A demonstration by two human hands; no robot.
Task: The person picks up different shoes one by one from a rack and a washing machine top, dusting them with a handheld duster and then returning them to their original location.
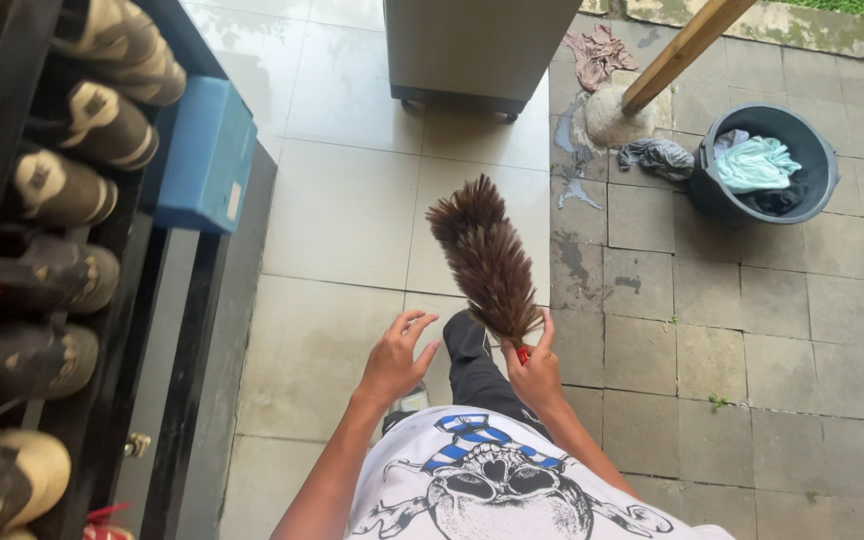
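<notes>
Brown feather duster (pixel 485 258), fluffy, upright, red handle in right hand (pixel 535 368).

Single head-worn view, looking steeply down from standing height.

The camera faces forward and down over the wearer's chest at six o'clock, close to both hands and farther from the tiled floor (pixel 352 215) filling the middle. A shoe rack (pixel 42 260) runs along nine o'clock, a grey bucket (pixel 764 165) sits at two o'clock, a cabinet base (pixel 472 50) at twelve. There is only this one view.
</notes>
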